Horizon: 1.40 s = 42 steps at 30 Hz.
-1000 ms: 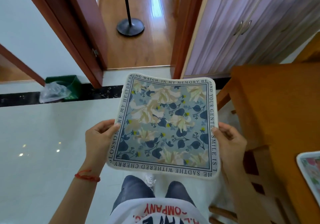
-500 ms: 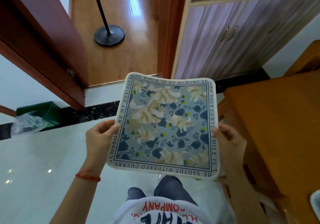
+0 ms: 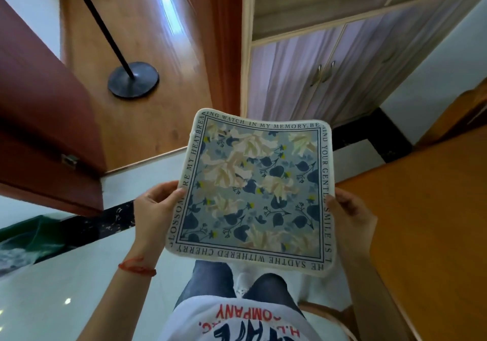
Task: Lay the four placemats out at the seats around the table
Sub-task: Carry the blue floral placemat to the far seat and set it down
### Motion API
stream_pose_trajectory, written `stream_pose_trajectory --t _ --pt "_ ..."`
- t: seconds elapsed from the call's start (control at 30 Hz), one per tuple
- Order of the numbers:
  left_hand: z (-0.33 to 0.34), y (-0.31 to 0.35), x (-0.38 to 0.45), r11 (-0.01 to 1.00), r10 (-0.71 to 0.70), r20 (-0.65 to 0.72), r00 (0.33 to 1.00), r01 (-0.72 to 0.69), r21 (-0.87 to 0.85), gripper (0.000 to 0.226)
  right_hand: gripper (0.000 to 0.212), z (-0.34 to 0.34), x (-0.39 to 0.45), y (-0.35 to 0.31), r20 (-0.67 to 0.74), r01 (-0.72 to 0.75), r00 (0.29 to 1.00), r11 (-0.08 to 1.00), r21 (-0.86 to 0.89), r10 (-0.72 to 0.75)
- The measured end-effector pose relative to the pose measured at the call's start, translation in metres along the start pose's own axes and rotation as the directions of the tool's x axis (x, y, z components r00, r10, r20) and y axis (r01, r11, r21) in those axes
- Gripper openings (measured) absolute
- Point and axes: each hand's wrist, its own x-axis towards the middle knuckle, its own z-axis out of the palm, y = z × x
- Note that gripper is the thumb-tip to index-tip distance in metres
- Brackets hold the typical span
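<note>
While both hands, left and right, grip the placemat, the wooden table lies right, beside a cabinet.

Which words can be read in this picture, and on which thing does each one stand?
Placemat border, far edge: "WATCH IN MY MEMORY, BE"
Placemat, left edge: "MY HEATBREA", then partly hidden by the left hand
Placemat, right edge: "YOUR GENTL", "SMILE IS"
Placemat, near edge, upside down: "SADTHE WITHERED CHERRY"
White shirt, upside down: "COMPANY"; the lines below it are cut off and unreadable.
</note>
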Motion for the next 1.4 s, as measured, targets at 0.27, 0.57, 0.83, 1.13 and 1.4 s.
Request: stream_pose_trajectory --t 0.27,0.57,0.83,1.13,1.4 --pt "0.063 0.042 0.104 0.997 0.009 0.219 0.976 -0.026 0.072 0.011 0.015 0.030 0.058 -0.018 -0.195 -0.035 0.980 0.997 0.062 0.047" --pt "0.142 0.096 0.211 0.959 0.061 0.446 0.893 -0.177 0.222 0.012 0.011 0.060 0.094 -0.033 -0.454 -0.100 0.880 0.989 0.108 0.139" --pt "0.229 0.117 0.233 0.925 0.043 0.662 0.749 -0.280 0.256 0.012 0.018 0.043 0.105 -0.040 -0.662 -0.140 0.733 0.987 0.079 0.157" --pt "0.342 0.127 0.216 0.931 0.034 0.769 0.638 -0.301 0.208 0.013 0.010 -0.009 0.138 -0.033 -0.783 -0.143 0.579 0.974 0.175 0.226" --pt "0.415 0.150 0.213 0.943 0.067 0.780 0.622 -0.294 0.153 0.018 0.013 -0.049 0.193 -0.040 -0.810 -0.133 0.540 0.973 0.187 0.229"
